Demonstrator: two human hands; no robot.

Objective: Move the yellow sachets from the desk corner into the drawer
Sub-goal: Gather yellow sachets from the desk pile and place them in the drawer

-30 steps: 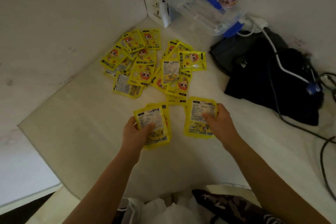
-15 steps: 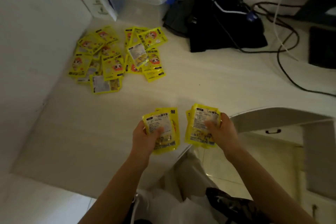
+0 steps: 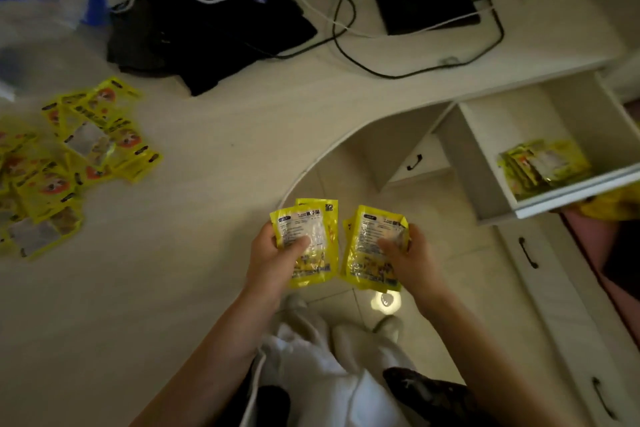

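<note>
Both hands hold sachets: the left hand [image 3: 273, 260] pinches a small stack [image 3: 311, 243] with thumb on top, and the right hand [image 3: 412, 260] clamps another [image 3: 370, 250] likewise, over the desk's [image 3: 207, 135] curved edge. More lie in the open drawer [image 3: 485, 163], where a few sachets [image 3: 543, 163] rest, and in the corner pile [image 3: 69, 163]. Thin, light and probably slick, they would fan out unless gripped flat mid-stack.

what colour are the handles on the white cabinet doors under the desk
Black curved handles, clearest in the head view, on the white cabinet doors.
</note>
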